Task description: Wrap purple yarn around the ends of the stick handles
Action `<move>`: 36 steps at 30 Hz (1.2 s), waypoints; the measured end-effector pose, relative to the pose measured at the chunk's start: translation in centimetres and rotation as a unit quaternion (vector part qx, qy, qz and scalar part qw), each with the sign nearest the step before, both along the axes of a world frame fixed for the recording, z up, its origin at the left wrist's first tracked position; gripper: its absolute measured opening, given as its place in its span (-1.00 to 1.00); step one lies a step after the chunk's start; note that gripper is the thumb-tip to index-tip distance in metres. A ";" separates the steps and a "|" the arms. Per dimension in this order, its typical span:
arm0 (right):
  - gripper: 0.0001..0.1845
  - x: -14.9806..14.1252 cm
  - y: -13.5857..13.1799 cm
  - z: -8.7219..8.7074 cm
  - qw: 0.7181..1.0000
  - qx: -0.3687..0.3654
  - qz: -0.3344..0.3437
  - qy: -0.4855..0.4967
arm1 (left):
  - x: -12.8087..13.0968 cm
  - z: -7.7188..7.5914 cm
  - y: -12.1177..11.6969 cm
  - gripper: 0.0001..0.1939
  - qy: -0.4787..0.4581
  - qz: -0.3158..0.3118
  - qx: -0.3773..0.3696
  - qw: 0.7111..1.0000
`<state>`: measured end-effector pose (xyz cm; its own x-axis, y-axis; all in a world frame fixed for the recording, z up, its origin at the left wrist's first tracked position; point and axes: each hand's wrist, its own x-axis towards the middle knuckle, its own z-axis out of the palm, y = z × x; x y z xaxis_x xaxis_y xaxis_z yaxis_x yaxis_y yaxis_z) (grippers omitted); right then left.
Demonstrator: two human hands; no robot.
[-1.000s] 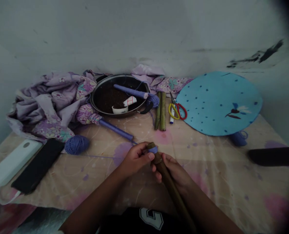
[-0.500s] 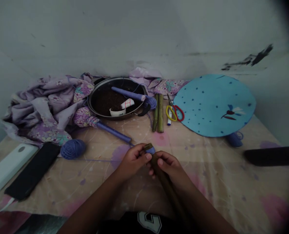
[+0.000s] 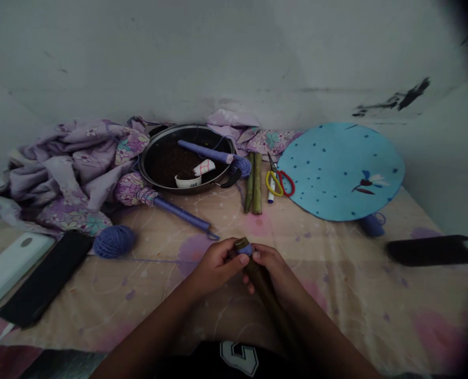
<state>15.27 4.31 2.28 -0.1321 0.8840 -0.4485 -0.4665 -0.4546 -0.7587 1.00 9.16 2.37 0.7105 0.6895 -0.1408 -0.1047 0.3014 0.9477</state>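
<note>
Well, taking the dark round pan (image 3: 186,128) as the marker, a white flat block (image 3: 12,273) and a black phone (image 3: 44,279) lie far to its left and toward the camera, with a crumpled lilac floral cloth (image 3: 68,179) behind them. A ball of blue yarn (image 3: 114,241) sits front-left of the pan, and a thin strand runs from it rightward toward the hands. A purple-wrapped stick (image 3: 180,213) lies just in front of the pan, its end bound in floral fabric. Inside the pan are a second purple stick (image 3: 204,151) and a white cup (image 3: 187,181).

Well in front of the pan, the left hand (image 3: 213,266) and right hand (image 3: 271,268) are both curled closed around a brown wooden rod (image 3: 265,295). Its upper tip is wound with blue yarn, and the left hand holds just at that wrapped end, with the right hand close beside it.

Right of the pan lie two green stalks (image 3: 253,184), red-and-yellow scissors (image 3: 277,181), a marker (image 3: 271,193), a round blue fan (image 3: 344,168), a small blue yarn bundle (image 3: 371,225) and a dark bar (image 3: 427,250).
</note>
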 end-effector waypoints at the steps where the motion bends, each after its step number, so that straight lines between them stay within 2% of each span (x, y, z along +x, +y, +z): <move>1: -0.74 0.0 0.0 0.1 1.000 -0.003 0.001 -0.011 | 0.0 0.0 0.0 -0.72 0.000 -0.006 0.001 1.000; 8: -0.65 -0.3 -0.2 0.5 1.000 -0.013 0.000 -0.002 | -0.7 0.2 0.4 -0.72 -0.048 -0.067 -0.037 0.996; 13: -0.63 -0.2 -0.4 0.1 1.000 0.020 -0.002 0.018 | -0.5 0.0 0.3 -0.72 -0.042 -0.031 -0.029 0.998; 18: -0.69 -0.1 -0.1 0.2 0.998 0.002 0.019 -0.056 | -0.3 -0.2 0.2 -0.74 -0.004 -0.026 0.023 0.999; 22: -0.65 0.0 0.0 0.2 0.996 0.003 0.028 -0.080 | -0.2 -0.3 0.1 -0.74 0.032 -0.023 0.065 0.997; 29: -0.62 0.2 0.0 -0.4 0.996 0.050 -0.018 -0.069 | -0.2 -0.3 0.2 -0.74 0.150 0.082 0.173 0.970; 32: -0.63 0.2 -0.1 -0.4 0.995 0.059 -0.032 -0.067 | -0.2 -0.5 0.3 -0.70 0.140 0.115 0.138 0.974; 36: -0.69 0.1 -0.4 -0.4 0.998 0.053 -0.029 -0.009 | -0.2 -0.6 0.4 -0.60 0.055 0.127 0.059 0.989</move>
<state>15.42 3.92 1.91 -0.0726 0.9322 -0.3545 -0.4757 -0.3448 -0.8092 0.77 9.61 1.77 0.4980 0.8595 -0.1155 -0.0575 0.1655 0.9845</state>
